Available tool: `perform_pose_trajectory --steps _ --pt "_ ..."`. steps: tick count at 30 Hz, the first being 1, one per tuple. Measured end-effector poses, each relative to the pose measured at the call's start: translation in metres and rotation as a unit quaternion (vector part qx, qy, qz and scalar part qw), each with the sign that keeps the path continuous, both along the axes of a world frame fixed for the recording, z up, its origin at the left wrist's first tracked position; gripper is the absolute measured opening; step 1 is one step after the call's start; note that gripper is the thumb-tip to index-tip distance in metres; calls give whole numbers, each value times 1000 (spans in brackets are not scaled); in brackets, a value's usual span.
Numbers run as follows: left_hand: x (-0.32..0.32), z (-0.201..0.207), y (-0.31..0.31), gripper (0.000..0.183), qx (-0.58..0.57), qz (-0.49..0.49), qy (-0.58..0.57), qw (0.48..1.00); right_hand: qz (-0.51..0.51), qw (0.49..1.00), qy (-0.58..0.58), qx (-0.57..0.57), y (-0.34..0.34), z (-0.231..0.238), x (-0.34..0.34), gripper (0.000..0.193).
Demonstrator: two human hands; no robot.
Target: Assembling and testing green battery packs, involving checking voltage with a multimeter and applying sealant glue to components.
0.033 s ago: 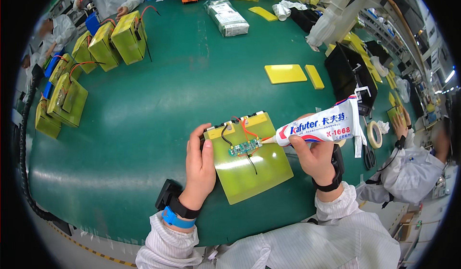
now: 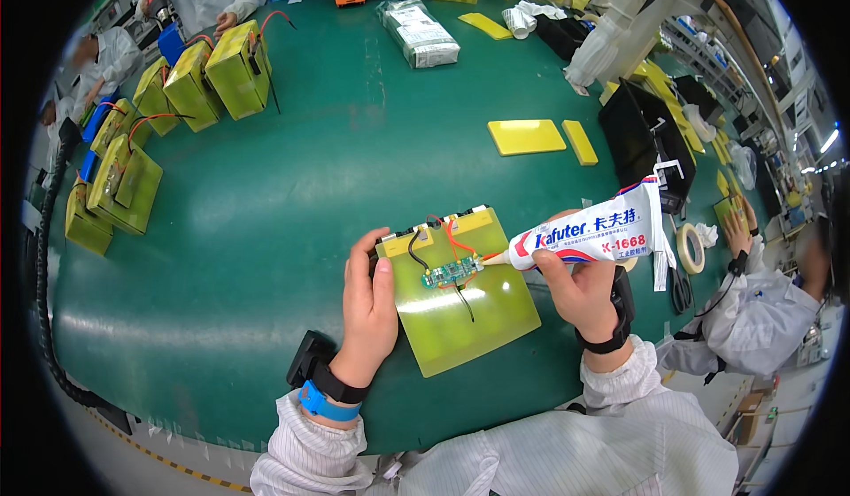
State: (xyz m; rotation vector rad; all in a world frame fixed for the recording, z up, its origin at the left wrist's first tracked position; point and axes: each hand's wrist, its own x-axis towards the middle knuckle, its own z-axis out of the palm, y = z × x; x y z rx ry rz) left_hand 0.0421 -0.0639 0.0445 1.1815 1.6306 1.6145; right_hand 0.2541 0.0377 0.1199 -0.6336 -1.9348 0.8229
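Note:
A yellow-green battery pack (image 2: pixel 465 328) lies on the green table in front of me. On its upper face sits a small green circuit board (image 2: pixel 450 272) with red and black wires running to the pack's far edge. My left hand (image 2: pixel 370 306) grips the pack's left side, the thumb along the near face and the fingers around the edge. In my right hand (image 2: pixel 580 292) is a white, red and blue glue tube (image 2: pixel 589 235), tilted so that its nozzle (image 2: pixel 498 259) points at the board's right end. Whether the nozzle tip touches the board I cannot tell.
Several wired battery packs (image 2: pixel 237 71) stand at the far left. Two yellow plates (image 2: pixel 526 137) lie beyond my right hand, near a black bin (image 2: pixel 646 138). A tape roll (image 2: pixel 690 247) and scissors (image 2: pixel 680 291) lie at right. A wrapped package (image 2: pixel 419 34) and other people are farther off.

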Motion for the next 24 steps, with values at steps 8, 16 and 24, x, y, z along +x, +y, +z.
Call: perform_pose_trajectory --steps 8,16,24 --pt "-1 0 0 32 3 -1 6 1000 0 1000 -13 0 -2 1 2 15" --pt "0 0 -1 32 -2 1 7 1000 6 1000 13 1 -2 0 0 17" --pt "0 1 0 32 2 3 14 1000 5 1000 -1 4 1 -3 2 18"
